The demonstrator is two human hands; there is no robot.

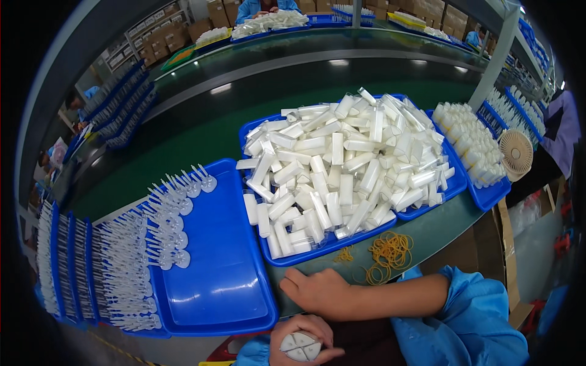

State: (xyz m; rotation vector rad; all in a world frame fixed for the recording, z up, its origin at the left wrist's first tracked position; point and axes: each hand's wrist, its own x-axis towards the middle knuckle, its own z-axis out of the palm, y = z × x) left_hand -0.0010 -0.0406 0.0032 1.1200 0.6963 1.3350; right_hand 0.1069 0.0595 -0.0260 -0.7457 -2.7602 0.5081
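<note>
My left hand is at the lower edge, its fingers wrapped round a bundle of white wedge-shaped pieces. Their ends face up and together make a round shape split by crossing lines. Just above it, my right hand rests by the green tabletop's near edge, fingers curled in; whatever may be in them is hidden. Loose yellow rubber bands lie beside my right forearm, with a smaller clump nearer the tray. Beyond the hands, blue trays carry a high heap of white pieces in clear sleeves.
A blue tray on the left holds rows of clear stemmed parts; similar filled trays stand on edge beside it. At right are a tray of banded white bundles and a small fan. A person sits across the green conveyor.
</note>
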